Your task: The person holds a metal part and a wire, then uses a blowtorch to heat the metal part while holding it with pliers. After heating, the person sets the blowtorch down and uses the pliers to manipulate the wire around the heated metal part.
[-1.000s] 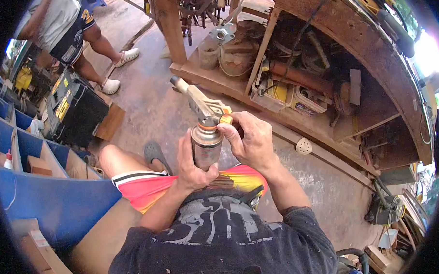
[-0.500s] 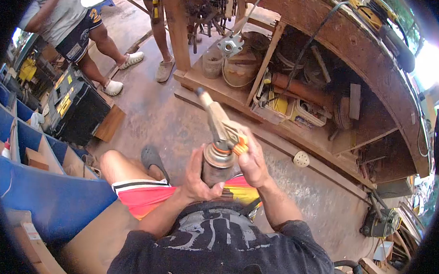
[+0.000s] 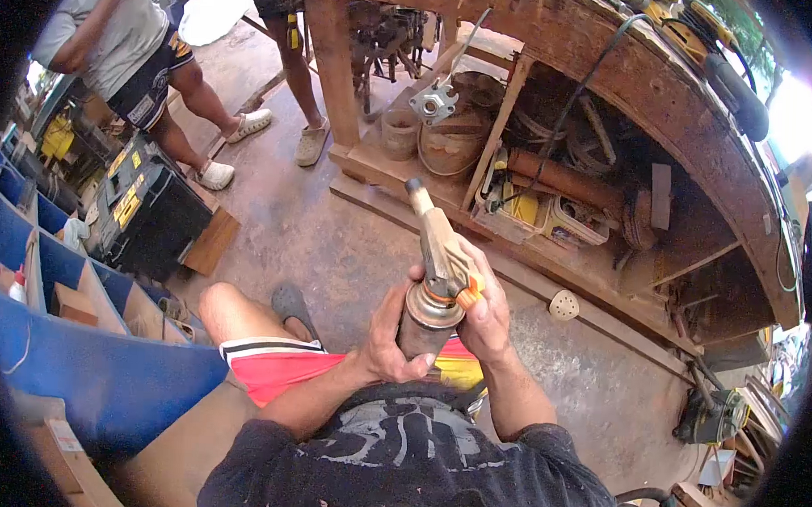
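Observation:
A gas torch [image 3: 438, 246] with a tan head and dark nozzle tip is screwed onto a metal gas canister [image 3: 424, 321], held upright before my lap with the nozzle pointing away from me. My left hand [image 3: 392, 344] is wrapped around the canister, thumb across its front. On the right side, my right hand [image 3: 488, 321] grips the torch head, its thumb at the orange knob [image 3: 471, 291] and its fingers partly hidden behind the head. No flame shows at the nozzle.
A wooden workbench [image 3: 557, 35] with loaded lower shelves curves across the right. Blue compartments [image 3: 107, 359] and a black toolbox [image 3: 152, 213] are at left. Two people stand at upper left, one beside a white round object [image 3: 215, 16]. A perforated disc [image 3: 564, 305] lies near the bench base.
Both hands have shifted right and slightly toward me with the torch. My right hand sits further around the torch head. The white object by the person at upper left has moved down into view.

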`<action>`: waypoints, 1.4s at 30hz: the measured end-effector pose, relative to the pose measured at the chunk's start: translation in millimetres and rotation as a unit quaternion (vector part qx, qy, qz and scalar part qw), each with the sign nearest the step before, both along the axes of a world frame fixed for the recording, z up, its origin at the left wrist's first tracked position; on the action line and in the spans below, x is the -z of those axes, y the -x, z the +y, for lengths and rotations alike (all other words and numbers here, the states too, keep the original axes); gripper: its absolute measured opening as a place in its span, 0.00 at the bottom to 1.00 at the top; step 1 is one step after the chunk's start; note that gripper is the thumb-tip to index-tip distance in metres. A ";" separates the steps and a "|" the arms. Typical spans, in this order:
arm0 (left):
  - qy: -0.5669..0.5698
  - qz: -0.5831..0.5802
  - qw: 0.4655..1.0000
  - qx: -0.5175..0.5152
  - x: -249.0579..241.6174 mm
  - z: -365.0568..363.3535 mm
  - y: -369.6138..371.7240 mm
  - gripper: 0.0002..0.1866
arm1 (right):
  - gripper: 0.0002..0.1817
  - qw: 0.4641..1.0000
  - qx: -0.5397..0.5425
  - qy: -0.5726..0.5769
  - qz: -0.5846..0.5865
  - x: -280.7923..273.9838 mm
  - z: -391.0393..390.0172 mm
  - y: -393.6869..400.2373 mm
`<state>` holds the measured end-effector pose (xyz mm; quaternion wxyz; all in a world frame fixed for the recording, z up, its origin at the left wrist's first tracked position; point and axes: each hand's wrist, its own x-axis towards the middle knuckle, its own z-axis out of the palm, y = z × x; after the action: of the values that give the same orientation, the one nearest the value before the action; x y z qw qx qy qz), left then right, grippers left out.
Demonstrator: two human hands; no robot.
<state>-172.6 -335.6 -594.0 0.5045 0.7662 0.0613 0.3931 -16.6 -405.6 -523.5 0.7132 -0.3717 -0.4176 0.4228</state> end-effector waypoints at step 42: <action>0.207 -0.042 0.897 0.388 -61.9 15.5 -4.6 0.68 | 0.46 0.898 0.194 0.010 -0.395 -90.2 -17.1 28.3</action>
<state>-168.0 -320.0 -532.1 0.7665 0.5903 -0.1818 0.1760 -44.9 -422.7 -433.3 0.5534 -0.5890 -0.5805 0.0990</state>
